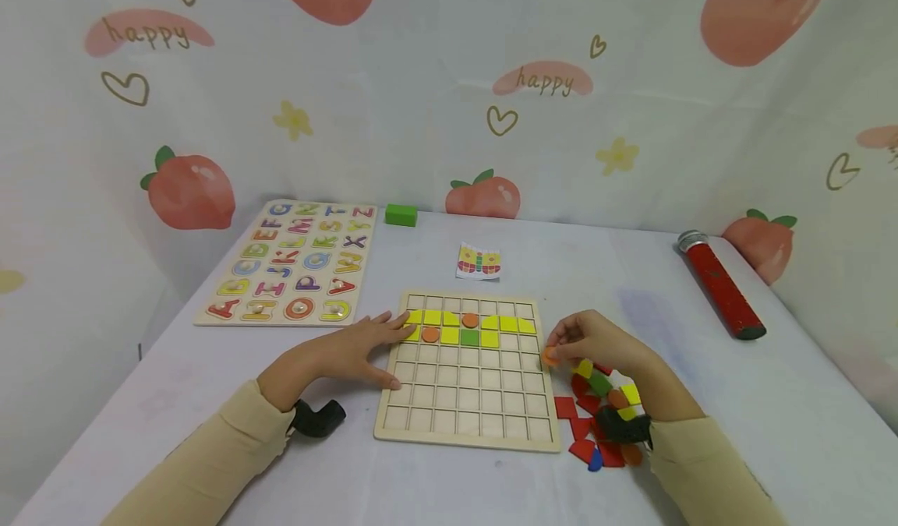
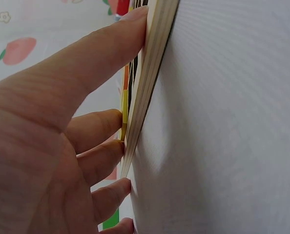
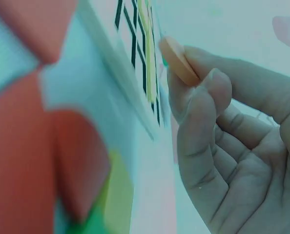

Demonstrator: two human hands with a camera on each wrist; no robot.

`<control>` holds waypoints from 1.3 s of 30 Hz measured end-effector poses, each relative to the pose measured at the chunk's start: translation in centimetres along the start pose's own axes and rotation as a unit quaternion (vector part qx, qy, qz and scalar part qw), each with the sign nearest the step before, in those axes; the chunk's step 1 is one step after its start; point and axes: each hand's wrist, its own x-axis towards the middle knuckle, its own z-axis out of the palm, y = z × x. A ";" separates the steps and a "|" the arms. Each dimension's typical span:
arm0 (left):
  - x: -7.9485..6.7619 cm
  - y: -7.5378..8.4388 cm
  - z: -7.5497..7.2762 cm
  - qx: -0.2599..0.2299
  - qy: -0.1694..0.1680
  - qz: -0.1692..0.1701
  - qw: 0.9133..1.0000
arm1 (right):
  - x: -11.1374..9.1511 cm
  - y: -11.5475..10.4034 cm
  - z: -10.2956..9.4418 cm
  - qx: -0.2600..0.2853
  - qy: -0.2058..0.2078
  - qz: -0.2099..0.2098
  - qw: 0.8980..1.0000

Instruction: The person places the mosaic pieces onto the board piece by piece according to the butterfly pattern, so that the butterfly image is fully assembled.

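A wooden grid board (image 1: 463,425) lies on the table. Its upper rows hold yellow pieces (image 1: 433,318), two orange discs (image 1: 470,320) and a green square (image 1: 469,338). My left hand (image 1: 348,351) rests on the board's left edge, fingers spread; in the left wrist view the thumb (image 2: 101,53) touches the rim. My right hand (image 1: 596,343) pinches an orange disc (image 3: 178,61) between thumb and fingers, beside the board's right edge. Below that hand lies a loose pile of red, yellow, green, orange and blue pieces (image 1: 581,428), partly hidden by the wrist.
A small butterfly pattern card (image 1: 479,262) lies behind the board. At the back left are an alphabet puzzle board (image 1: 281,277) and a green block (image 1: 401,215). A red microphone (image 1: 722,286) lies at the right. A printed cloth (image 1: 393,82) hangs behind the table.
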 end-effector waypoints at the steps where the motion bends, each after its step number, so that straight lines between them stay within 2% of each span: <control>1: 0.0 0.0 0.0 0.000 0.000 -0.003 1.000 | 0.4 -0.2 0.1 0.004 0.002 -0.001 1.000; 7: 0.0 0.2 0.0 -0.002 -0.001 -0.017 1.000 | 2.5 -1.4 0.8 0.019 -0.006 -0.022 1.000; 13: 0.1 0.1 0.2 -0.007 -0.001 -0.018 1.000 | 4.0 -1.6 1.7 0.038 0.005 -0.004 0.999; 17: 0.2 0.0 0.2 -0.003 0.000 -0.018 1.000 | 4.5 -1.3 2.2 0.024 0.023 0.001 0.999; 21: 0.1 -0.1 0.2 0.000 0.002 -0.012 1.000 | 4.7 -1.3 2.5 -0.006 0.040 -0.001 0.999; 30: 0.0 -0.2 0.1 -0.003 0.003 -0.007 1.000 | 4.9 -1.4 2.7 -0.017 0.045 0.001 0.999; 39: 0.1 -0.2 0.1 0.001 0.002 -0.001 1.000 | 3.7 -1.6 0.7 -0.026 0.042 -0.005 0.999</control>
